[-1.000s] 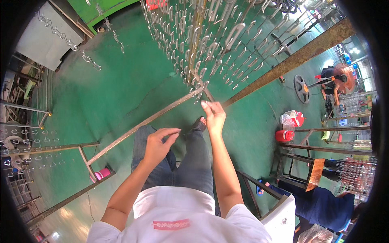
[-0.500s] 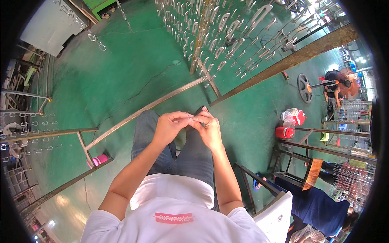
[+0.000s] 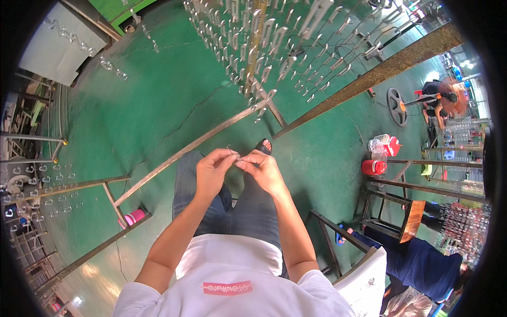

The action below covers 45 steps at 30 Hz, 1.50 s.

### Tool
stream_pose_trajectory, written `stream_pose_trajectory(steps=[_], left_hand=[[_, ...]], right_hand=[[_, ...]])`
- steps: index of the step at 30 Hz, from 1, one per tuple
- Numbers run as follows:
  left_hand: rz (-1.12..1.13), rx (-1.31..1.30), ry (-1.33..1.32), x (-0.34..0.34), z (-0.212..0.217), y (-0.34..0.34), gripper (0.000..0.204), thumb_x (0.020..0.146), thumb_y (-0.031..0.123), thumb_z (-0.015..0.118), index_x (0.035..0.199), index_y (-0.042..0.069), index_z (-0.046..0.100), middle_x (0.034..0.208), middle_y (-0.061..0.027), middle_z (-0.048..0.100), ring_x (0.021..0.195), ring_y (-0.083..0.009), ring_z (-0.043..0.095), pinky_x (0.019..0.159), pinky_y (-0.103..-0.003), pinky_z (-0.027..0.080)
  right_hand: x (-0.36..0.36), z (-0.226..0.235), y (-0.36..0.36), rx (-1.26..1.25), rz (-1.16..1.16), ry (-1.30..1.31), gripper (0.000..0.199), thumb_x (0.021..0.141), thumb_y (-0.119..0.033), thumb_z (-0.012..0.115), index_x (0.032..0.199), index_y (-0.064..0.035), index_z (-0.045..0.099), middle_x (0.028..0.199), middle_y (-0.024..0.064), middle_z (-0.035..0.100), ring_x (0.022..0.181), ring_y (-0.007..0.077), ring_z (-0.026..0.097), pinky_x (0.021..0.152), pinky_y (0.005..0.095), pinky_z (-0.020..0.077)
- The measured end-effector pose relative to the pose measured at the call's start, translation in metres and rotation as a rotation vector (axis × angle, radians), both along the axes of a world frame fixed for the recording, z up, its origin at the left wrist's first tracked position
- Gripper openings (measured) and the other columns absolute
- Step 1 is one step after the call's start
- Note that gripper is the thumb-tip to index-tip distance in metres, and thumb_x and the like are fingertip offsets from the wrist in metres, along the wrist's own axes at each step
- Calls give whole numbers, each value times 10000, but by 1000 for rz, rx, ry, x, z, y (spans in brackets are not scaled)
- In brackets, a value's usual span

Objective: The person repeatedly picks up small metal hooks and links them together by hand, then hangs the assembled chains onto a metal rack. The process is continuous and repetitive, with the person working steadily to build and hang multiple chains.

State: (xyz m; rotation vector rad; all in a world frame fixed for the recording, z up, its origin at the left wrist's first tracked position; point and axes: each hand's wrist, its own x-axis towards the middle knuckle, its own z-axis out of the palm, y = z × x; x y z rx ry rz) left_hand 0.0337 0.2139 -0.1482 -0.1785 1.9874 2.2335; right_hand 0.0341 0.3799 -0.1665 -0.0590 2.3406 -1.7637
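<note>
Above my knees, my left hand [image 3: 213, 170] and my right hand [image 3: 265, 171] meet fingertip to fingertip. Each is closed in a pinch, thumb against fingers. Whatever they hold is too small and too covered by the fingers to name. A thin, small curved bit of something shows just above the left fingertips. Beyond my hands hang rows of shiny metal hook-shaped pieces [image 3: 289, 67], strung one below another from a frame, clear of my fingers.
Rusty metal bars of the frame [image 3: 364, 82] and a lower rail [image 3: 190, 142] run ahead of me. To the right stand a red jug [image 3: 374, 167], a black fan [image 3: 396, 107], a wooden-topped stool [image 3: 412, 221] and a person in dark blue [image 3: 422, 267]. A pink container [image 3: 135, 216] lies left.
Both hands have shifted slightly left together, still pinched at the fingertips. The hanging metal pieces sit further left in view and look blurred, as the head view has turned a little.
</note>
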Motion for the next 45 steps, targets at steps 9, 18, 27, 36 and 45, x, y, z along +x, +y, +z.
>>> stream_pose_trajectory(steps=[9,18,27,36,45], left_hand=[[74,-48,6,-14,6,-25,57,881,6,623,920,-29,645,899,-63,682,849,-111,637,800,-235,495],[166,-67,-29,-1,7,-46,49,900,-6,587,928,-36,613,891,-81,666,849,-154,656,824,-284,526],[165,-17,-10,5,8,-51,56,908,10,584,931,-33,613,883,-67,657,842,-144,653,816,-285,538],[169,-63,-13,0,23,-52,73,917,39,580,937,-27,604,891,-86,662,857,-170,666,810,-285,543],[107,57,30,-11,43,-61,81,929,68,578,948,-9,591,930,-97,652,899,-218,677,789,-292,556]], right_hand=[[-122,-29,34,56,-632,388,303,796,-185,746,1058,-46,688,826,58,596,740,133,547,705,280,470],[-189,-26,4,213,-858,470,337,738,-352,773,991,-133,736,860,99,642,906,253,606,810,395,454],[-196,-29,4,309,-851,591,159,783,-280,732,867,-145,745,892,38,667,891,247,604,783,377,447],[-163,-11,8,327,-705,746,114,786,-229,726,827,-122,729,784,54,650,779,245,613,723,351,460],[-6,-28,-10,422,-382,468,78,770,-204,731,808,-137,720,827,8,628,845,190,585,777,376,380]])
